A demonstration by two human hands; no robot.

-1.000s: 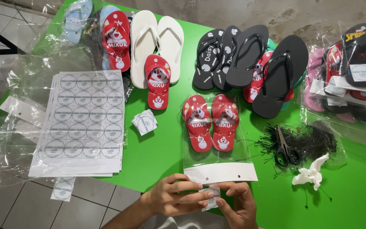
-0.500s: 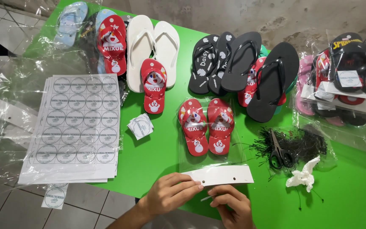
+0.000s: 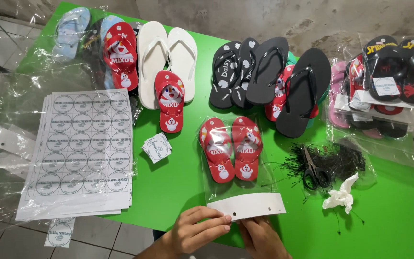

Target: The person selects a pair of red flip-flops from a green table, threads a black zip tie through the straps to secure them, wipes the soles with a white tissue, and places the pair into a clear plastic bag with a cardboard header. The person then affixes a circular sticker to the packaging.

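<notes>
My left hand (image 3: 198, 232) and right hand (image 3: 261, 236) pinch the white card header (image 3: 246, 207) of the clear plastic bag holding small red flip-flops (image 3: 231, 148), just ahead of both on the green surface (image 3: 178, 187). Best to keep the header edges square while pressing.

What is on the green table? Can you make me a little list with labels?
table: green table
left hand: left hand pinches the white header strip of a clear bag
right hand: right hand touches the strip's lower edge
in the bag: small red sandals
left side: sticker sheets with round labels
back row: white sandals, black sandals
right of bag: scissors, crumpled white paper
</notes>
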